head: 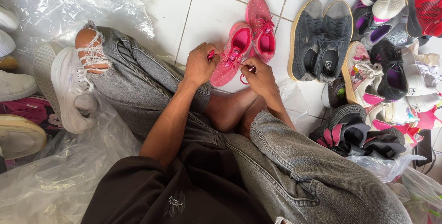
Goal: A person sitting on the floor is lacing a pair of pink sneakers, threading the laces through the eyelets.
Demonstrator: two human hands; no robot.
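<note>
A pair of small pink shoes lies on the white tiled floor in front of my crossed legs. My left hand (200, 63) pinches a pink lace end beside the nearer pink shoe (232, 53). At that shoe's lower right side, my right hand (259, 75) grips another piece of pink lace. The second pink shoe (261, 28), dotted white, lies just behind, touching the first. Both hands are closed on the laces.
A grey pair of sneakers (321, 37) stands to the right. Further right lies a heap of mixed shoes (391, 62). White sneakers (69, 85) and clear plastic bags (55, 2) fill the left side. My knees in grey jeans flank the hands.
</note>
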